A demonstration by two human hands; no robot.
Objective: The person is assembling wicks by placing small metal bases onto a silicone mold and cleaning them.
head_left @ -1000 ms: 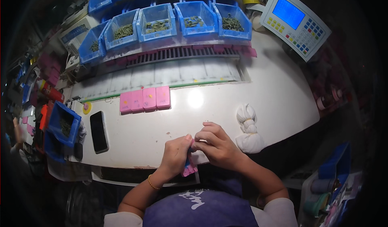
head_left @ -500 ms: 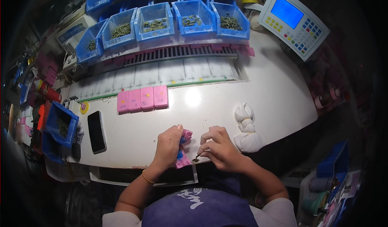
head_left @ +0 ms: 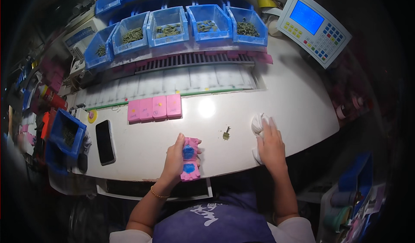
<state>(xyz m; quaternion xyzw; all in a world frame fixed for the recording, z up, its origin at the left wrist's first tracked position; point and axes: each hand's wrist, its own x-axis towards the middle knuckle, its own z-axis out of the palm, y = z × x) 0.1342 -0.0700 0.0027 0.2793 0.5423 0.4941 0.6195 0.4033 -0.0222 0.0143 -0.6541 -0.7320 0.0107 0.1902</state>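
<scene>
My left hand [head_left: 174, 160] grips a pink block with two blue insets [head_left: 189, 159] at the near edge of the white table [head_left: 298, 109]. My right hand [head_left: 271, 144] lies flat on a white cloth [head_left: 258, 124] to the right, fingers spread. Between the two hands a small dark metal part [head_left: 226, 133] lies loose on the table. A row of several pink blocks [head_left: 154, 108] sits farther back on the left.
Blue bins of small greenish parts [head_left: 168, 26] line the back. A control panel with a blue screen [head_left: 313, 25] stands at the back right. A black phone [head_left: 105, 141] and a blue bin [head_left: 65, 133] are at the left edge. A slotted white rack [head_left: 173, 80] runs across the middle.
The hands have parted. My right hand let go of the small metal part, now on the table, and moved right onto the white cloth. The left hand keeps the pink block.
</scene>
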